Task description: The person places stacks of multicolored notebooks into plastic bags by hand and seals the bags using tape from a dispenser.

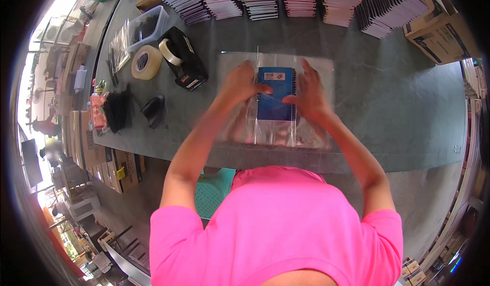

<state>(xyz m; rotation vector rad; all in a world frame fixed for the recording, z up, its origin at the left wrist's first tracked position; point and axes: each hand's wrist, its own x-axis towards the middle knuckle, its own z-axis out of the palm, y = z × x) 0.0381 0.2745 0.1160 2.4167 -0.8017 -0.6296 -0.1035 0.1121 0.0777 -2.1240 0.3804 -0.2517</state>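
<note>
— Where is the blue notebook [276,93]?
— On the grey table [388,102], inside a clear plastic sleeve [274,129], right of the black tape dispenser [182,57].
— And the hands?
— The left hand [241,83] and right hand [308,93] flank the notebook, fingers pressing the sleeve; thumbs nearly meet across its cover.

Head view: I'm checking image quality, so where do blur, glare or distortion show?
Head view: both hands, left hand and right hand, smear with motion blur; the clear plastic sleeve glints; the table edge bows from fisheye; the upper-left corner is overexposed.
</note>
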